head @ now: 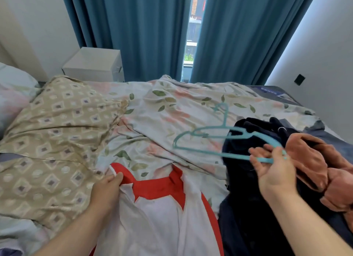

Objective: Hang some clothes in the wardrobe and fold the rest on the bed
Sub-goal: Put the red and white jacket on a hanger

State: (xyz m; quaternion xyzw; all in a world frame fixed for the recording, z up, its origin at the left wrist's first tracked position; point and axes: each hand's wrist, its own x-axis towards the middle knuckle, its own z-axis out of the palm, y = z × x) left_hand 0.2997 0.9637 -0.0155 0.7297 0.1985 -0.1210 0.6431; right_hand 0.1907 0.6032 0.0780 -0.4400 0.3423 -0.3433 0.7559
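— Two hands busy. Our left hand (107, 190) pinches the red shoulder edge of the white-and-red shirt (158, 217), lying flat on the floral bedsheet (172, 106) near us.

— And the rt?

— Our right hand (275, 171), palm up, fingers loosely curled round one end of the thin teal plastic hanger (206, 141), held above the sheet, w/ the dark navy garment (246, 208) & rust-brown cloth (313, 160) beside it.

Teal curtains (145, 32) hang parted before a window (193, 26); a white bedside cabinet (93, 64) stands beside them.
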